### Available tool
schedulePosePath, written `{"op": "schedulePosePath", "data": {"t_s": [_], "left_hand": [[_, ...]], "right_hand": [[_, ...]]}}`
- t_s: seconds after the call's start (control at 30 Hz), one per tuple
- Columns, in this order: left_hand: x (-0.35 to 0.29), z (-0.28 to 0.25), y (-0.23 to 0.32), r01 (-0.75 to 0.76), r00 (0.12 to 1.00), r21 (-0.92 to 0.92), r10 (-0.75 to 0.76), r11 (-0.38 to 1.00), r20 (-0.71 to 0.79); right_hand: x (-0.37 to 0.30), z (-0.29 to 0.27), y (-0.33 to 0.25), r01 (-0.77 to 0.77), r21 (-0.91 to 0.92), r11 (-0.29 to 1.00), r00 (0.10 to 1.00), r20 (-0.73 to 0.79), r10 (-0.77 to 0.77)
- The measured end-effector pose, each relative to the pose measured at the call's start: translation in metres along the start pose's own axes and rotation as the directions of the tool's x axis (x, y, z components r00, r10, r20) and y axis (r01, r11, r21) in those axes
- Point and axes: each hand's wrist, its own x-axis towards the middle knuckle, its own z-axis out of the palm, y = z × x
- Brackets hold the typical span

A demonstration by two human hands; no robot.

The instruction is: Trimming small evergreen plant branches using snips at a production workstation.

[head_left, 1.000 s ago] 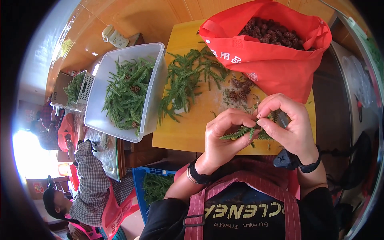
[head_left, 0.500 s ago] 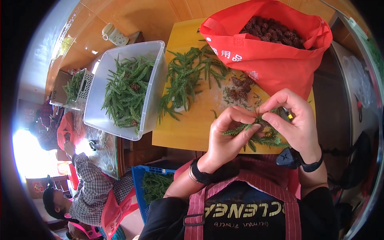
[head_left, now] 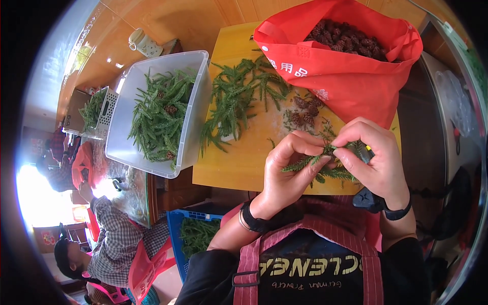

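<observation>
Over the near edge of a yellow board [head_left: 223, 175], my left hand [head_left: 290, 168] grips a green fir sprig [head_left: 338, 173] between thumb and fingers. My right hand [head_left: 376, 157] pinches the same sprig from the other side, thumb and forefinger close to my left fingertips. Whatever lies between the fingertips is mostly hidden. Several brown pine cones [head_left: 307, 109] lie just beyond my hands, among loose needle bits. A heap of green sprigs [head_left: 231, 101] spreads across the board to their left.
A red bag [head_left: 345, 84] full of pine cones stands at the back right. On the left is a clear plastic bin [head_left: 195, 122] of sprigs with a few cones. Below it sits a blue crate [head_left: 175, 231] of greenery. A person in a checked shirt [head_left: 114, 244] sits at far left.
My right hand has lowered slightly, its fingers drawing nearer together on the sprig. The left hand stays almost where it was.
</observation>
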Motion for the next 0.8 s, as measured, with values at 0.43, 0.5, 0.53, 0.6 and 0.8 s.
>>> {"op": "schedulePosePath", "data": {"t_s": [0.43, 0.5, 0.53, 0.6, 0.8], "left_hand": [[0.002, -0.002, 0.007, -0.058, 0.998, 0.26, 0.049, 0.964, 0.042], [0.002, -0.001, 0.007, -0.054, 0.998, 0.261, 0.05, 0.964, 0.024], [0.002, -0.002, 0.007, -0.053, 0.999, 0.26, 0.049, 0.964, 0.023], [0.002, -0.002, 0.007, -0.068, 0.997, 0.281, 0.059, 0.957, 0.039], [0.004, -0.002, 0.013, -0.096, 0.995, 0.351, 0.079, 0.932, 0.064]], "right_hand": [[0.001, 0.0, 0.0, 0.034, -0.018, 0.999, 0.999, 0.011, -0.034], [0.003, 0.0, 0.0, 0.039, -0.018, 0.999, 0.999, 0.019, -0.039], [0.004, 0.0, 0.0, 0.045, -0.018, 0.999, 0.999, 0.027, -0.045], [0.007, -0.001, 0.001, 0.016, 0.014, 1.0, 0.999, 0.041, -0.017], [0.008, 0.0, 0.002, -0.013, 0.071, 0.997, 0.998, 0.065, 0.008]]}}
